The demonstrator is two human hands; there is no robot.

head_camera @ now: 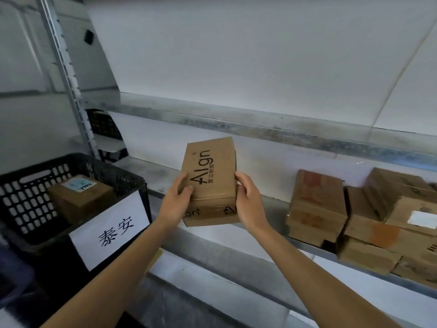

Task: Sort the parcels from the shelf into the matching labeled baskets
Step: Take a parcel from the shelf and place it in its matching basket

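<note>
A brown cardboard parcel [212,171] printed "Align" is held up in front of the shelf, one end tilted away from me. My left hand [177,197] grips its left edge with the thumb on the printed face. My right hand [248,197] grips its right edge. At the left stands a black perforated basket [28,190] with a white paper label [111,228] bearing two handwritten characters. One brown parcel [80,197] with a blue-and-white sticker lies inside it.
Several more cardboard parcels [316,207] are stacked at the right on the metal shelf [272,209]. An upper shelf rail [260,129] crosses above the held parcel. A slotted metal upright [71,91] rises behind the basket.
</note>
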